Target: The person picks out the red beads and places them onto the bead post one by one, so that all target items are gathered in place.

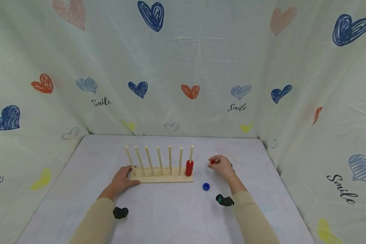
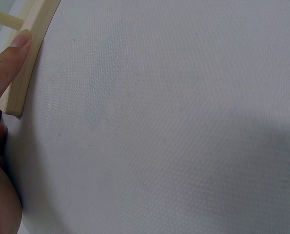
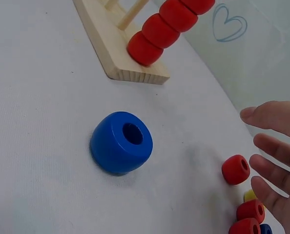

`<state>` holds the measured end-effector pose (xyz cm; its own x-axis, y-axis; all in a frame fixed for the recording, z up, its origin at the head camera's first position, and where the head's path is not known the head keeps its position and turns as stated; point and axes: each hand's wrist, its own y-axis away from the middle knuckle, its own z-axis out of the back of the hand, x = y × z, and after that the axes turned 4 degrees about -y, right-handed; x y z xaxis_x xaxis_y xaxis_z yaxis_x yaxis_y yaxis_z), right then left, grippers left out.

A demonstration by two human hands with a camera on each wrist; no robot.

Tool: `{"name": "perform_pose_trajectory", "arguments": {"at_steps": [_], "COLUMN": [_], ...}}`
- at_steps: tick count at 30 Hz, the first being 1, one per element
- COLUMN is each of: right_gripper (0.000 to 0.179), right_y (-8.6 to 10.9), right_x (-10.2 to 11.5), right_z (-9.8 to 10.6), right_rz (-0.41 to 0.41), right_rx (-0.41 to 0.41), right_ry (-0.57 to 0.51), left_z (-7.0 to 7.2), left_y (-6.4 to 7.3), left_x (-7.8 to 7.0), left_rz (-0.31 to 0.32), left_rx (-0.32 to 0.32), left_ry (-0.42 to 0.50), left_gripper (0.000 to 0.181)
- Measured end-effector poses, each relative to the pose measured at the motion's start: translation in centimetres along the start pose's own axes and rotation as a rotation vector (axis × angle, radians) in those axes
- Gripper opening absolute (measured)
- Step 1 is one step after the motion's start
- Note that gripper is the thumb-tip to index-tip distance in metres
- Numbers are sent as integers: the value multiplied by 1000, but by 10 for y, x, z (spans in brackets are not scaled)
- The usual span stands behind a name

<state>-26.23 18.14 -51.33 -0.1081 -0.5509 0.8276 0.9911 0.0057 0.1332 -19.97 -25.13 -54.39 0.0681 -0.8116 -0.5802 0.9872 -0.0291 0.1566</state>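
Note:
A wooden peg rack (image 1: 167,180) with several upright pegs stands on the table. Several red beads (image 1: 189,168) are stacked on its rightmost peg. My left hand (image 1: 122,178) grips the rack's left end, thumb along the front of the base and fingers around behind. To the right of the rack, my right hand (image 1: 222,166) reaches over the table, its fingers spread around a loose red bead (image 3: 234,169). The right wrist view shows a gap between this bead and the fingers. A blue bead (image 3: 113,146) lies between the rack and my right hand.
Beyond the loose red bead, the right wrist view shows more red beads (image 3: 250,211), a yellow bead (image 3: 250,196) and a dark blue bead (image 3: 266,229), partly hidden by the hand. A heart-printed curtain (image 1: 207,112) encloses the white table (image 1: 170,217) at the back and sides.

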Motion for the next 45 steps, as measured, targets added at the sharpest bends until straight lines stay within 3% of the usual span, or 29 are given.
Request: {"name": "perform_pose_trajectory", "arguments": {"at_steps": [24,37,45], "right_gripper": [29,25,25], "right_y": [-6,-11,-11], "right_x": [-26,-41,-40], "right_z": [-2,-15,-18], "right_rz": [-8,35,34], "right_rx": [-74,-195,-211], "right_ry": [6,35,39], "left_z": [-1,-2,-1], "left_y": [-1,-2,-2], "left_x": [1,1,1], "left_rz": [-9,-11,3], "left_rx": [6,2,1], "left_ry": [-7,-4,-11], "left_gripper": [80,79,81]}}
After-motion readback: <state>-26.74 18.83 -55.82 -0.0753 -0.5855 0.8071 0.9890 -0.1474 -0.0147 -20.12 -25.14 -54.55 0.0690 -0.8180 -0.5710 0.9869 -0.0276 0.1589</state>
